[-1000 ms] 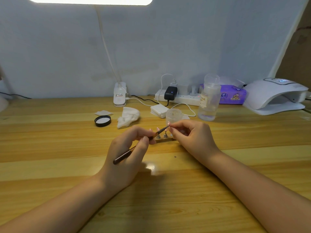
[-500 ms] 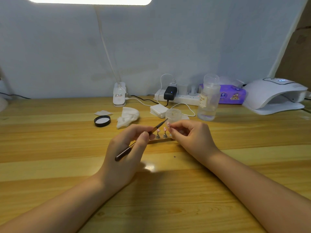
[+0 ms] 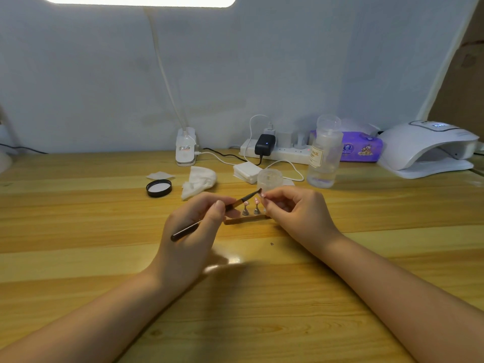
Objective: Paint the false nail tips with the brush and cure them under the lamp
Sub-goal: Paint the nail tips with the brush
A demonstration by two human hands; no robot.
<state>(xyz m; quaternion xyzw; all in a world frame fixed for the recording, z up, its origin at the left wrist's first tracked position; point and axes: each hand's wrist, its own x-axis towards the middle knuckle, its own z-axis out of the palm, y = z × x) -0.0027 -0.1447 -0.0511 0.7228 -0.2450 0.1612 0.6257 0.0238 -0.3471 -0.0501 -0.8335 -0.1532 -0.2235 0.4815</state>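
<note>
The left hand pinches a slim dark brush, its bristles meeting a small pink nail tip pinched by the right hand. Two more tips stand on metal pegs between the hands on the glossy wooden table; a domed white curing lamp sits at two o'clock. Since a second ago the brush tip has risen slightly.

A wooden table held a black lid, crumpled tissue, cotton pads, a clear jar, a pump bottle, a power strip, a purple wipes pack and a white curing lamp.
</note>
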